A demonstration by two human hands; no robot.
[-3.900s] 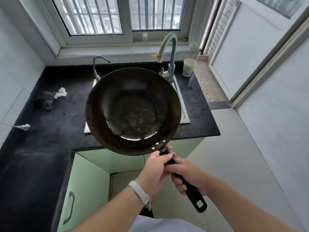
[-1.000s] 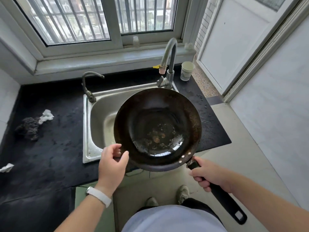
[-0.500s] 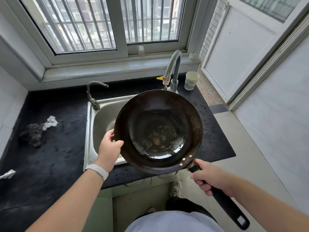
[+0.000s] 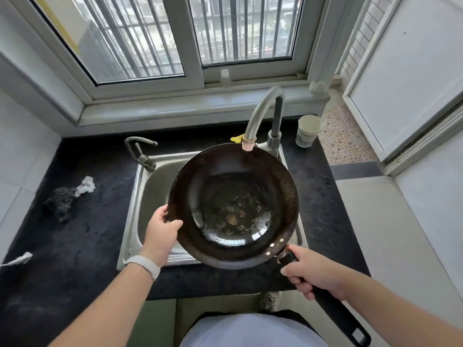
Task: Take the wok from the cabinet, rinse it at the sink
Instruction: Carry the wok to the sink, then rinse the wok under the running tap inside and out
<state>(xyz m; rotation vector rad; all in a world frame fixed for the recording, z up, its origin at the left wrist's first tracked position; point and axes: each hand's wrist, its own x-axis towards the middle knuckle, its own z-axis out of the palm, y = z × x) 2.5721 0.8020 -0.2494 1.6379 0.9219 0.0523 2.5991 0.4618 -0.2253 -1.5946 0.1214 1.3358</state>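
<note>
A dark, worn wok (image 4: 233, 206) with brownish residue in its bottom hangs over the steel sink (image 4: 147, 196), covering its right half. My right hand (image 4: 310, 271) grips the wok's black handle near the rivets. My left hand (image 4: 160, 231) holds the wok's left rim, thumb on top. The tall curved faucet (image 4: 263, 113) rises behind the sink, its spout tip just above the wok's far rim. No water is running.
A small second tap (image 4: 140, 151) stands at the sink's back left. A paper cup (image 4: 308, 130) sits right of the faucet. A dark scrubber (image 4: 60, 204) and crumpled paper (image 4: 86, 185) lie on the black counter (image 4: 75, 246) at left. The window sill runs behind.
The wok has moved forward over the sink, its far rim now under the faucet spout. My left hand has gone from the handle to the left rim.
</note>
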